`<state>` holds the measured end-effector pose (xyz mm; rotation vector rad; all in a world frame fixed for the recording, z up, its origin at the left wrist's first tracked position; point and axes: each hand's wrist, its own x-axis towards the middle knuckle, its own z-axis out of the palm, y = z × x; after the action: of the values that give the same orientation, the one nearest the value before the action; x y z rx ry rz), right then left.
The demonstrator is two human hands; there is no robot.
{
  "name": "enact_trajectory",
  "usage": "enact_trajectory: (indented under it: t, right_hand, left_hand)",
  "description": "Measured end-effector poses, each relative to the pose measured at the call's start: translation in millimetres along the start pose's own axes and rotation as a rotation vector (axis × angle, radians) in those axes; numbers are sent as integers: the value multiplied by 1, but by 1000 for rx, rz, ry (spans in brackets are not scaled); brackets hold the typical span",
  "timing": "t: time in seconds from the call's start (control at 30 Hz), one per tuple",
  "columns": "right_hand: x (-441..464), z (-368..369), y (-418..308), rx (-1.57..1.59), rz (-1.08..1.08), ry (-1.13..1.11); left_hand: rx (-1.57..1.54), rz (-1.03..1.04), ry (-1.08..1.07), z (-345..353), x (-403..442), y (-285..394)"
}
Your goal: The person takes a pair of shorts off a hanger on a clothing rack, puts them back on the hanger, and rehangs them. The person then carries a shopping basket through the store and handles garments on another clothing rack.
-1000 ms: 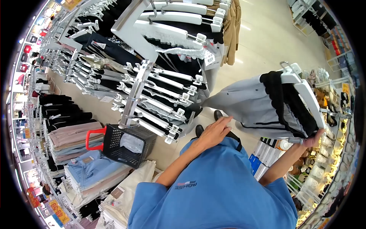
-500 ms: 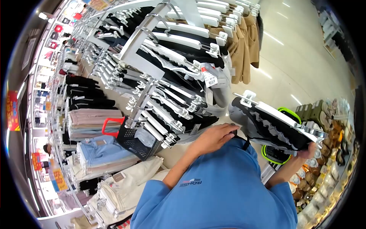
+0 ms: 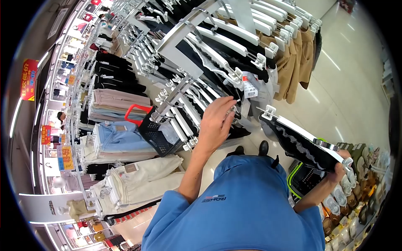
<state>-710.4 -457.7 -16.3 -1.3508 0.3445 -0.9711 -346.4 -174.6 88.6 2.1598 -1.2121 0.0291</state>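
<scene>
I had the right hand (image 3: 340, 166) gripping one end of a white hanger (image 3: 299, 129), its fingers closed there, with the black garment (image 3: 293, 140) hanging from it, just right of the rack (image 3: 182, 39) and apart from it. The left hand (image 3: 214, 127) was raised beside the rack's hangers, fingers loosely open; I couldn't tell whether they touched a clip. A price tag (image 3: 251, 88) hung just beyond them. A green-rimmed basket (image 3: 294, 180) was near my right forearm.

Blue short-sleeved shirt (image 3: 240, 219), small dark chest lettering (image 3: 213, 198), black shoes (image 3: 263, 148)
</scene>
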Motion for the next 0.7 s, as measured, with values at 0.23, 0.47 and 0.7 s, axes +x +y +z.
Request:
enact_trajectory:
  t: [0.23, 0.47, 0.7]
  right_hand:
    - [2, 9, 2, -91, 54, 35]
    - [2, 16, 6, -113, 136, 24]
    - [21, 53, -5, -48, 195, -83]
  left_hand:
    - [215, 49, -41, 18, -4, -10]
    - [170, 34, -56, 8, -11, -16]
    - [218, 47, -158, -1, 8, -22]
